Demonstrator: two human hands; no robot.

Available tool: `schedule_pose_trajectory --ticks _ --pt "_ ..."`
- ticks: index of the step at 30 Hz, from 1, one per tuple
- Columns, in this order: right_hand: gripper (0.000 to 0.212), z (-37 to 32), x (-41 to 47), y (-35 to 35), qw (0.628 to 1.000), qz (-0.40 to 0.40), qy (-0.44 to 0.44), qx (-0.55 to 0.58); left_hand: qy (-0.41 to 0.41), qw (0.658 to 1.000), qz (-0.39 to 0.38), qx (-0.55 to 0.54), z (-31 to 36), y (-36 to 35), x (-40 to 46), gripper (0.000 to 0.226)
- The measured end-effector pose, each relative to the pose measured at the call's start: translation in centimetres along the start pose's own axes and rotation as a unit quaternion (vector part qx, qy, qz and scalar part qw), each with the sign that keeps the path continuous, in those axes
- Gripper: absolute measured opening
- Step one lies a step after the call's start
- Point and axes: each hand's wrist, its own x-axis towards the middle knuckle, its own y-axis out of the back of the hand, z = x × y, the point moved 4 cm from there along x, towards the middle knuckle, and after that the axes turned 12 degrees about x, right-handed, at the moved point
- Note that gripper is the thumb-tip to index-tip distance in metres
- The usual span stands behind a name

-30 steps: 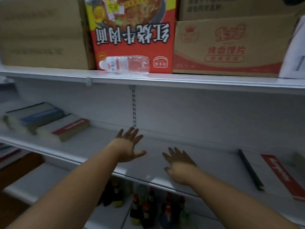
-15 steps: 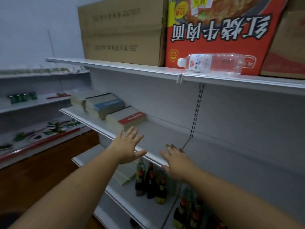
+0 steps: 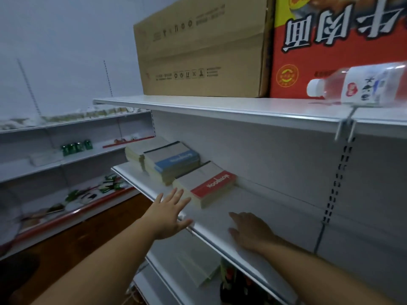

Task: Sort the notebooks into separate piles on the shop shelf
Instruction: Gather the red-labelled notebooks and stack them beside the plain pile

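The fingers (image 3: 176, 200) of the left hand (image 3: 169, 214) are spread and straight, holding nothing, just short of the red-banded notebook pile (image 3: 206, 186); the right hand (image 3: 250, 233) lies flat, fingers extended, on the shelf (image 3: 220, 216). A sideways push on the pile's near edge could shear its upper notebooks into the adjoining blue-banded pile (image 3: 174, 162) or over the shelf's front lip.

Bare forearms, no sleeves

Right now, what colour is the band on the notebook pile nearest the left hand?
Red, with white lettering, on the nearest notebook pile; head view.
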Motion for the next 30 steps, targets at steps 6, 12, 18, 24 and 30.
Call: schedule_pose_trajectory --ticks 6,12,18,24,30 --pt "0.054 -2.1 5.6 -0.4 0.999 0.031 -0.009 0.004 0.000 1.000 -0.006 0.023 -3.4 -2.1 3.7 0.071" --pt "0.047 -3.7 10.4 0.4 0.974 0.115 -0.100 0.168 -0.039 0.999 0.035 0.011 -6.5 -2.7 8.8 0.070" --pt "0.058 -4.8 14.6 -0.5 0.908 0.172 -0.204 0.323 -0.099 0.993 0.058 -0.025 -9.3 -4.6 13.3 0.074" --pt "0.044 -4.3 15.2 -0.4 0.870 0.160 -0.280 0.372 -0.170 0.979 0.088 -0.071 -10.4 -5.1 16.3 0.072" --pt "0.024 -2.9 11.6 0.0 0.776 0.354 -0.213 0.476 -0.160 0.971 0.078 -0.159 -10.3 -3.5 18.2 0.081"
